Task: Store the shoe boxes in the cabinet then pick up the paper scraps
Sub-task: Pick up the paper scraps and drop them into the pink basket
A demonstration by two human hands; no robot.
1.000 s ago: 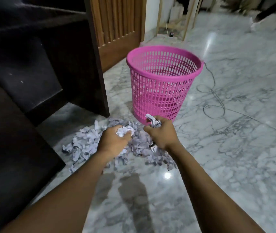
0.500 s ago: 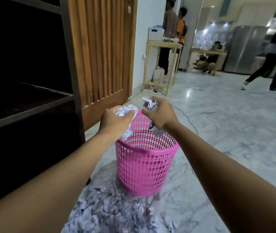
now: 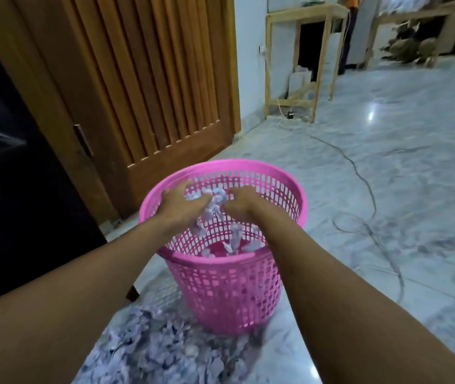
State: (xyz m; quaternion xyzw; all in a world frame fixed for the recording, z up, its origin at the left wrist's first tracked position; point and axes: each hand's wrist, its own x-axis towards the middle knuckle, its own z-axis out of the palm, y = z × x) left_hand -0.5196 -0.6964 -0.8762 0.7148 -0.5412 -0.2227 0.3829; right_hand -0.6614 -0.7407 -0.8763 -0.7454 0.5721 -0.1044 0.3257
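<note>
Pink basket (image 3: pixel 234 295) — left hand (image 3: pixel 180 207) spread open above scraps (image 3: pixel 216 199); right hand (image 3: pixel 241 206) blurred, grip unclear.

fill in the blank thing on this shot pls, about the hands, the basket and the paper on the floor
1. The left hand and the right hand are over the mouth of a ___ basket.
2. A pile of paper scraps lies on the ___, on the near side of the basket.
3. Behind the basket stands a slatted wooden ___.

Missing words: pink; floor; door
</note>
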